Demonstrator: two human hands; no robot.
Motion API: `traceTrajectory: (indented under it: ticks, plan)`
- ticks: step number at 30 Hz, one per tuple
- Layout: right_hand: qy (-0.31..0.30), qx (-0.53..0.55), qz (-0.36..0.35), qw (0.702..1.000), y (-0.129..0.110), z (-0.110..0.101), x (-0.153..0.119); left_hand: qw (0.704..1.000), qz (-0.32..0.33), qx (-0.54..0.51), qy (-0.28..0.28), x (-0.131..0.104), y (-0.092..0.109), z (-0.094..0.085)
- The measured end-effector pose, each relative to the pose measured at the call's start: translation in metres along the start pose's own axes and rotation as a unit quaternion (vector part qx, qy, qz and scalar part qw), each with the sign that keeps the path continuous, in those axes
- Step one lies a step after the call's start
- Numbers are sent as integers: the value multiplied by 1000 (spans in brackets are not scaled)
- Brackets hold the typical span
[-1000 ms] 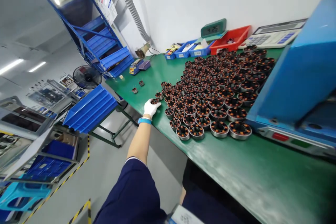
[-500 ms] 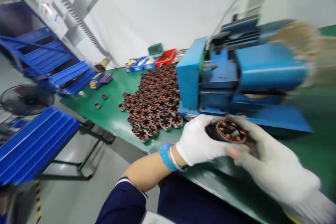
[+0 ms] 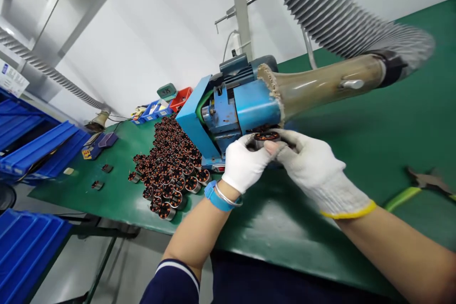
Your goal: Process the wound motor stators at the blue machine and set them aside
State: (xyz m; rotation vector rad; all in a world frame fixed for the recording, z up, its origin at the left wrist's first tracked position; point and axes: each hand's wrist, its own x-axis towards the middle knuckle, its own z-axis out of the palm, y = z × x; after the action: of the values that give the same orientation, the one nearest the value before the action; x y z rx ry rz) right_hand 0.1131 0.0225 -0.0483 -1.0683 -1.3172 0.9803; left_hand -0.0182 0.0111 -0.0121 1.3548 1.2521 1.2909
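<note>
Both hands wear white gloves and grip one round metal ring part with copper windings between them. My left hand is closed on its left side, and my right hand is closed on its right side, with a bare fingertip showing at the front. The part is at the front edge of a blue machine; whether it touches the machine is hidden. A large group of similar wound parts stands on the green table to the left of my left hand.
A translucent duct runs from the machine to a grey corrugated hose. Green-handled pliers lie at the right. Small blue bins and a red bin sit behind the parts. Blue trays are at far left.
The view has turned to the right, bringing the hose and pliers into sight. Both hands still hold the ring part, which is now up against or close in front of the machine's front.
</note>
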Motion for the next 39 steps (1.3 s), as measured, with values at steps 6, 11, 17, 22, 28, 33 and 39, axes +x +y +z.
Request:
traceTrajectory:
  ticks: [6,11,17,22,28,33,39]
  plan:
    - [15,62,11,998,-8,7,-4,999,40,3,16,-1,-6,1]
    - [20,63,24,998,-9,10,-5,999,39,28,22,0,-6,0]
    - [43,71,21,996,-8,12,-4,993,82,86,16,2,-8,-1]
    - [17,77,-19,997,-4,9,-33,978,128,154,56,-25,-14,-10]
    - [-1,80,-6,997,4,16,-47,991,115,30,67,-38,-34,-9]
    - [0,175,83,981,6,16,-32,998,27,-57,-17,-35,-22,-8]
    - [-16,150,76,986,0,14,-31,994,-37,-83,53,-32,-17,-5]
